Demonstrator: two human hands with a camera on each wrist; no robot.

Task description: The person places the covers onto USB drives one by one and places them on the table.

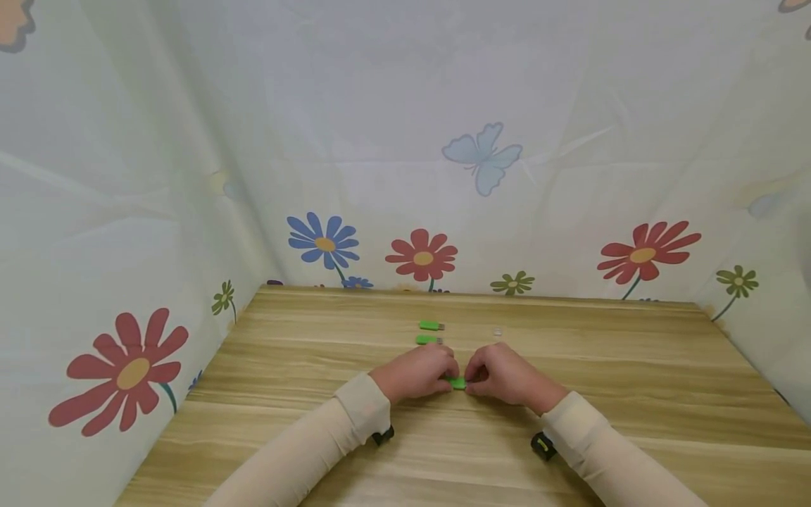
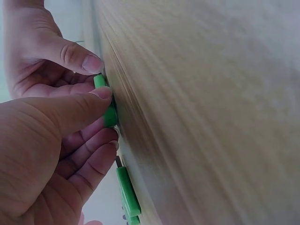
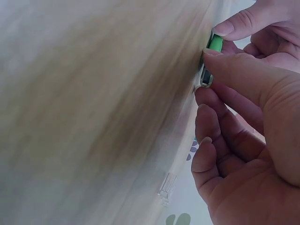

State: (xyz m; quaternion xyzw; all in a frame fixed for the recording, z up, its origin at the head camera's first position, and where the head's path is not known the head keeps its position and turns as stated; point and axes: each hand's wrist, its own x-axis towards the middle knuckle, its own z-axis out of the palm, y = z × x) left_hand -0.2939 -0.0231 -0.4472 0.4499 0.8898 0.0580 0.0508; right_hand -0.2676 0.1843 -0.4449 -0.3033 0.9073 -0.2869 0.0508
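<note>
My left hand (image 1: 418,372) pinches a green USB stick (image 1: 458,384) between thumb and fingers, just above the wooden table. From the other side, my right hand (image 1: 510,377) pinches the connector end of the same stick. That end (image 3: 206,77) looks glassy and metallic in the right wrist view; whether a clear cap covers it I cannot tell. Beyond the left hand lie two more green USB sticks, a farther one (image 1: 429,325) and a nearer one (image 1: 426,339), their metal plugs pointing right. A small clear cap (image 1: 498,332) lies beyond the right hand.
The wood-grain table (image 1: 317,338) runs back to a pale curtain (image 1: 367,105) printed with flowers and a butterfly. The curtain also hangs at the left and right sides. Small black devices sit under the left wrist (image 1: 383,436) and the right wrist (image 1: 543,446).
</note>
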